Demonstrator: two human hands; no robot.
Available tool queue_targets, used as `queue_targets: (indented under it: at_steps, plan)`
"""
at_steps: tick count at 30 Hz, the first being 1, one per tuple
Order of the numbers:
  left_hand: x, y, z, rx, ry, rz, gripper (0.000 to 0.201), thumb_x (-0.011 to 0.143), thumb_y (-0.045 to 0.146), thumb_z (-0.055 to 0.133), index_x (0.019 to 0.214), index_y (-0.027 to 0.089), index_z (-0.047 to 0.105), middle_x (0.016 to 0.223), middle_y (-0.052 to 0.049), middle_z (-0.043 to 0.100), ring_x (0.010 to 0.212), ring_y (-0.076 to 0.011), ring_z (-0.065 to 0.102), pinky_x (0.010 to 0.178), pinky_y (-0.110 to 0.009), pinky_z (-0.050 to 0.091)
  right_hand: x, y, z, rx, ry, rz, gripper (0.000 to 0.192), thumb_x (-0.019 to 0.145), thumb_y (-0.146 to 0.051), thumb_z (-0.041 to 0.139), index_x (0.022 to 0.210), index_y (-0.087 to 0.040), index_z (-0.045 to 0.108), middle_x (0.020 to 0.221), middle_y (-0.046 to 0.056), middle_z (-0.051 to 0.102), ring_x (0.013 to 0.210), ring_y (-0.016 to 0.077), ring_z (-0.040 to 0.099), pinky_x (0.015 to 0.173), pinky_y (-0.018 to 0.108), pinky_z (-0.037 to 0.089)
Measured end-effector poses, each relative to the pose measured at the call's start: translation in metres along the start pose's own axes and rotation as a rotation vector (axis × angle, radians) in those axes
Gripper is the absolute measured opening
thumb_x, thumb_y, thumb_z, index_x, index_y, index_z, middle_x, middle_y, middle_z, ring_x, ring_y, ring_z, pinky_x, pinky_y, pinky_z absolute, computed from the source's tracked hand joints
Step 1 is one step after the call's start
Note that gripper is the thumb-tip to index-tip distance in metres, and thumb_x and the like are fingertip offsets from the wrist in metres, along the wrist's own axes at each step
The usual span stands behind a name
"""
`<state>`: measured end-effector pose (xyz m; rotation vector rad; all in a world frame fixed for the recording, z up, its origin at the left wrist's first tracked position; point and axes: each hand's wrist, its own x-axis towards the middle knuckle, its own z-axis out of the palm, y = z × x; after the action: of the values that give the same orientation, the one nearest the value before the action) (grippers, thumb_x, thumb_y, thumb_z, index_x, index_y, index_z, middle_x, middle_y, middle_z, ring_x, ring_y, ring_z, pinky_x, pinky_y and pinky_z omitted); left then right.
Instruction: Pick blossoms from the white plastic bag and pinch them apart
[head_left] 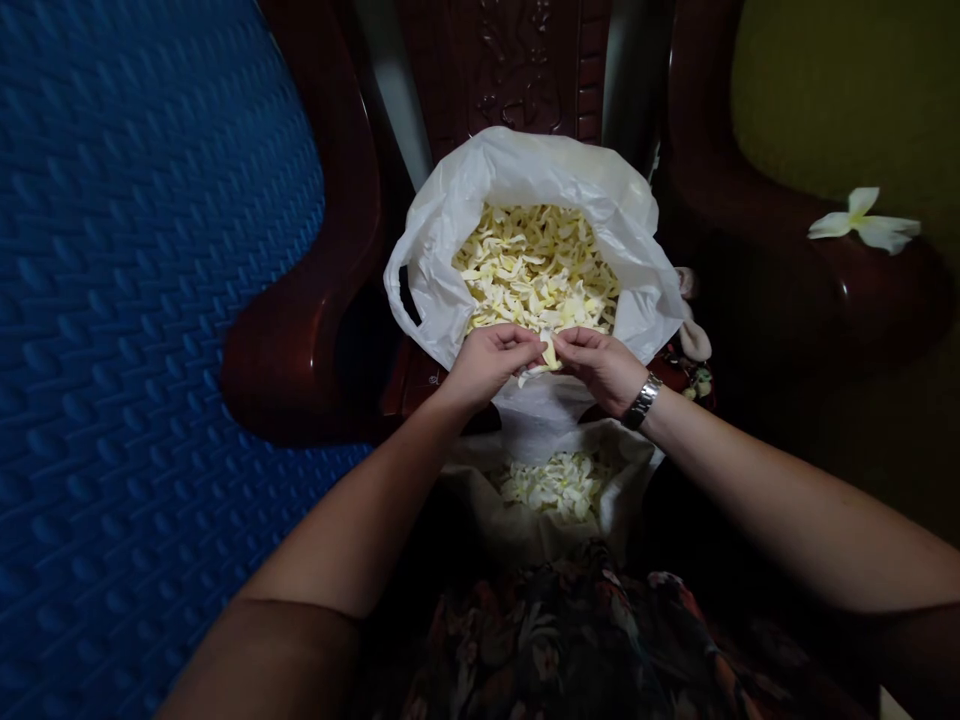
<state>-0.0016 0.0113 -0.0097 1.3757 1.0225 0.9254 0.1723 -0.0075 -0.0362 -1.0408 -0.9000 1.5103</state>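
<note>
Between my two hands is a pale yellow-white flower (551, 355), pinched at the near edge of an open white plastic bag (439, 245). My left hand (495, 362) is closed, thumb and fingertips on the flower's left side. From the right, my right hand (600, 362) grips the same flower, fingers bent together; a metal watch (642, 402) circles that wrist. Loose cream petals (540, 265) fill the bag beyond my fingers. Below my hands, a second whitish bag (517, 525) holds more pale flowers (559, 485). Exactly where each fingertip presses is hard to see.
The upper bag rests on a dark carved wooden chair (517, 60) with a curved armrest (277, 350) at left. One white flower (862, 222) lies on the right armrest (840, 300). Blue textured matting (150, 300) covers the left side.
</note>
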Motion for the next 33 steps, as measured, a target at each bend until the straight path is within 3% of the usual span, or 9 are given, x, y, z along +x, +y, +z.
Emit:
queue_targets:
  at_steps: [3,5,9,22,33]
  plan:
    - [-0.001,-0.001,0.005,0.018,0.094,0.025,0.013,0.07,0.026,0.073,0.068,0.015,0.066,0.062,0.002,0.065,0.057,-0.0082,0.053,0.06,-0.023,0.044,-0.002,0.003,0.003,-0.186,0.136,-0.219,0.042,0.056,-0.051,0.093,0.076,-0.022,0.071,0.072,-0.002,0.069,0.069,0.0133,0.059,0.073,0.03,0.051]
    - [-0.002,-0.002,0.008,0.011,0.116,0.035,0.013,0.071,0.027,0.073,0.069,0.016,0.066,0.062,0.002,0.065,0.057,-0.0086,0.054,0.06,-0.023,0.045,-0.003,0.006,0.005,-0.238,0.151,-0.281,0.039,0.062,-0.052,0.089,0.081,-0.022,0.074,0.081,0.001,0.073,0.077,0.0165,0.064,0.08,0.034,0.053]
    - [-0.002,-0.002,0.012,0.0,0.077,0.039,0.015,0.072,0.029,0.074,0.07,0.015,0.068,0.062,0.001,0.067,0.059,-0.0098,0.058,0.061,-0.024,0.048,-0.004,0.01,0.005,-0.212,0.147,-0.278,0.038,0.063,-0.053,0.088,0.083,-0.023,0.078,0.09,0.004,0.078,0.088,0.0211,0.068,0.09,0.039,0.054]
    - [-0.003,0.001,0.007,-0.026,-0.007,0.035,0.012,0.074,0.023,0.072,0.077,0.012,0.075,0.069,-0.003,0.074,0.063,-0.0106,0.065,0.065,-0.024,0.054,-0.002,0.011,0.005,-0.09,0.168,-0.248,0.037,0.057,-0.051,0.093,0.077,-0.024,0.079,0.08,0.001,0.077,0.079,0.0182,0.067,0.086,0.037,0.054]
    - [-0.003,-0.001,0.006,-0.032,-0.008,0.038,0.01,0.075,0.021,0.072,0.077,0.012,0.075,0.069,-0.003,0.074,0.063,-0.0108,0.066,0.065,-0.024,0.056,-0.002,0.014,0.004,-0.117,0.179,-0.253,0.032,0.061,-0.048,0.09,0.079,-0.024,0.079,0.082,0.002,0.077,0.081,0.019,0.067,0.088,0.038,0.054]
